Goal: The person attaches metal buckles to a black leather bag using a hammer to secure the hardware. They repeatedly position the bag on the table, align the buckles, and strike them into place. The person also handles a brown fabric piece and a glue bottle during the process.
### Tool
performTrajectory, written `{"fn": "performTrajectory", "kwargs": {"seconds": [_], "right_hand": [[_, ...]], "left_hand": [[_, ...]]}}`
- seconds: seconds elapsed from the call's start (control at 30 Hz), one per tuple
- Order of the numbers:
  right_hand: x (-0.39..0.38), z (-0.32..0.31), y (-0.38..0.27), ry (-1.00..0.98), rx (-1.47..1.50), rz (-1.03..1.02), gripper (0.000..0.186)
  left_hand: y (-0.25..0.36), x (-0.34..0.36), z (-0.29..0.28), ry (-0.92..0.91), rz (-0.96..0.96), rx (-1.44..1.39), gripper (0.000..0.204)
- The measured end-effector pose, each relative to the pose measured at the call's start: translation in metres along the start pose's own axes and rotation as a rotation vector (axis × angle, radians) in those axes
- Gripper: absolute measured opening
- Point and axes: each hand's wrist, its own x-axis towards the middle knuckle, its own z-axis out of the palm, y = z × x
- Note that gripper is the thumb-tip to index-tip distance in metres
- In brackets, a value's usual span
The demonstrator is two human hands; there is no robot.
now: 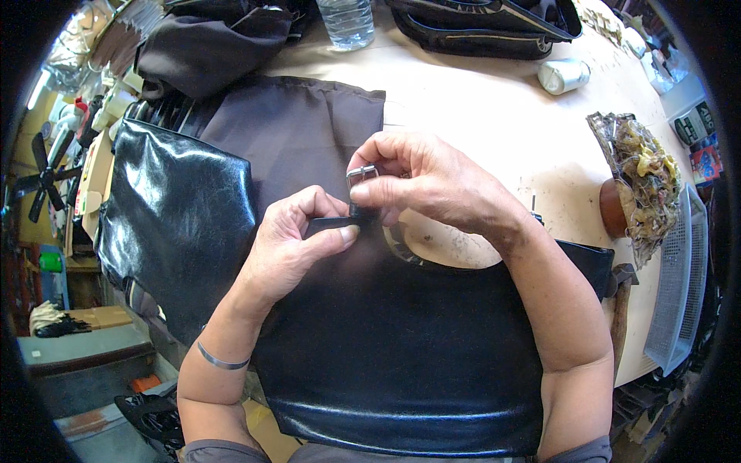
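Between the thumb and fingers of my right hand [424, 181] is a small silver buckle [362, 174], pinched above the middle of the work. My left hand [285, 239], just left of it, grips a narrow black strap [328, 224] that runs toward the buckle. Where strap and buckle meet is partly hidden by my fingers. Below both hands a large black leather-like piece [401, 347] spreads across the front. A second glossy black piece [177, 201] lies to the left, beside dark brown cloth [301, 123].
At the back stand a clear water bottle [347, 23] and a black bag [478, 35]. A white spool [563, 76] lies on the pale table [494, 92]. To the right are a heap of tangled scraps [652, 185], a hammer [620, 297] and a pale blue basket [671, 285].
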Motion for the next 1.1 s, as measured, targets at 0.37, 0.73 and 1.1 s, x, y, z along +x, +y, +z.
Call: {"fn": "performTrajectory", "kwargs": {"seconds": [0.37, 0.73, 1.1], "right_hand": [[-0.008, 0.011, -0.002, 0.095, -0.463, -0.179, 0.039], [-0.084, -0.050, -0.066, 0.188, -1.297, 0.282, 0.030], [-0.129, -0.049, -0.024, 0.416, -0.691, 0.293, 0.046]], "left_hand": [[0.000, 0.005, 0.002, 0.023, -0.019, -0.202, 0.035], [0.025, -0.001, 0.004, -0.077, -0.004, 0.096, 0.032], [0.038, -0.014, 0.006, -0.086, 0.095, 0.198, 0.024]]}}
